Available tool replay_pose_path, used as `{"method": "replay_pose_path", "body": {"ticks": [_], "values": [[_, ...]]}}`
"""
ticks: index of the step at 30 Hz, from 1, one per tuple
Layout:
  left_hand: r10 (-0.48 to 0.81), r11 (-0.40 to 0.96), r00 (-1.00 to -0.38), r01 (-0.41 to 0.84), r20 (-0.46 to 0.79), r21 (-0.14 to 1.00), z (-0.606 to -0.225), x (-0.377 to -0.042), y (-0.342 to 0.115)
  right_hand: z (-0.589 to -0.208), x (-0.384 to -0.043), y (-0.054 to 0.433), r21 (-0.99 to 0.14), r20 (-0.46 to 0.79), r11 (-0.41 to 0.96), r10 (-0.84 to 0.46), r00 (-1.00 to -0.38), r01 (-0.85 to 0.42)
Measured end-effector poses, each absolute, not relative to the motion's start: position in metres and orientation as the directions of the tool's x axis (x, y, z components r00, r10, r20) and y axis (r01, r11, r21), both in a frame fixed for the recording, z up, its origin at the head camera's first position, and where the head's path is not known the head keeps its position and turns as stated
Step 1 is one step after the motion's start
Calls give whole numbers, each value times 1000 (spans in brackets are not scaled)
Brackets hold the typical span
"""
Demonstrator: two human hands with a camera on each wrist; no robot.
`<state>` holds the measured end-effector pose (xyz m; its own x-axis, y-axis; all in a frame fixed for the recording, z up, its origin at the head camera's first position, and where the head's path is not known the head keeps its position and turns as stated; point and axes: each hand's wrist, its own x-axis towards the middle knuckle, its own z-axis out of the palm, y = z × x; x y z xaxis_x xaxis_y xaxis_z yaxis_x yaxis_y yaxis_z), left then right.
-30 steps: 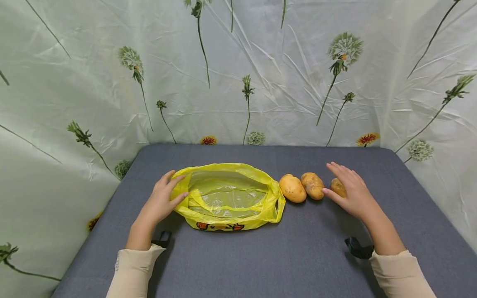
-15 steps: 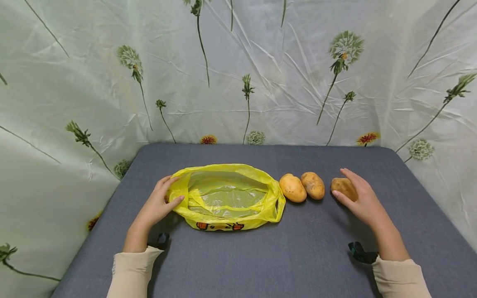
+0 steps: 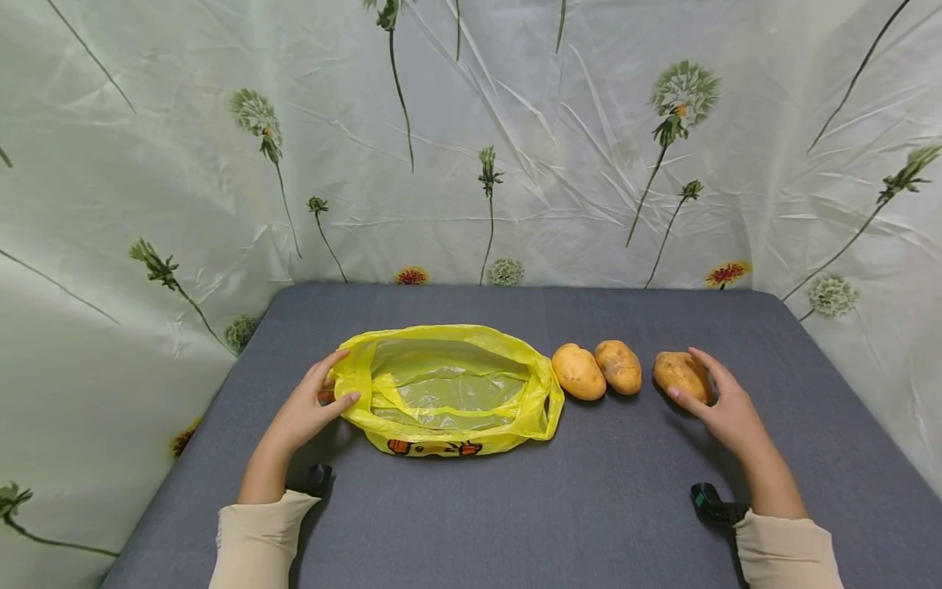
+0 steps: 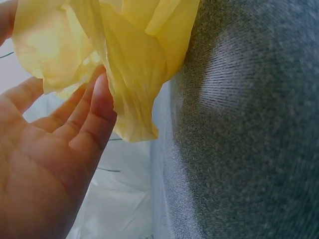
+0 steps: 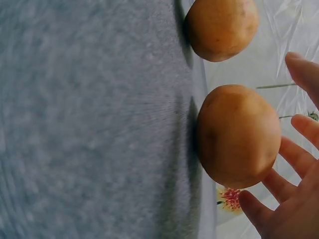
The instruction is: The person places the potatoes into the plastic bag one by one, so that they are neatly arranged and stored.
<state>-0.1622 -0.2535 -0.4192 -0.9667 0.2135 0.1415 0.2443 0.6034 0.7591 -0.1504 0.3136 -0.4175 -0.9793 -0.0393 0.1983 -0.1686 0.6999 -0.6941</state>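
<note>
A yellow plastic bag (image 3: 445,446) stands on the table with its mouth wide toward the head camera. At its left end is my left hand (image 3: 305,409), thumb spread from the fingers; in the left wrist view, fingertips (image 4: 103,92) lie against the hanging yellow plastic. Three potatoes are right of the bag. The first potato (image 3: 579,372) is by the bag's right handle, with a second potato (image 3: 618,367) beside it. Farther right, a third potato (image 3: 679,375) has my right hand (image 3: 736,413) at its right side, fingers loosely spread in the right wrist view (image 5: 294,199).
Grey cloth covers the table (image 3: 515,523). Behind and to the left hangs a pale curtain (image 3: 471,164) printed with dandelions. A dark wrist strap (image 3: 714,505) sits at the right cuff, and another dark strap (image 3: 316,480) at the left.
My right hand has drawn back to the right, uncovering more of the third potato. My left hand has shifted slightly left, and the bag's left end now reaches a little farther left.
</note>
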Motion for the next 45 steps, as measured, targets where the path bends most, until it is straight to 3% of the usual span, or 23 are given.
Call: {"method": "replay_pose_path", "body": {"ticks": [17,26,45], "values": [[231,481,-968,202,99,853,-414,-159,-250,-433,-154,321,-731,223,666,30,-974,-147],[215,495,-973,185,87,849,-419,-162,-251,-439,-153,323,-793,163,603,77,-984,-85],[215,500,-974,165,63,850,-417,-161,-250,-435,-153,311,-798,229,592,122,-966,-115]]}}
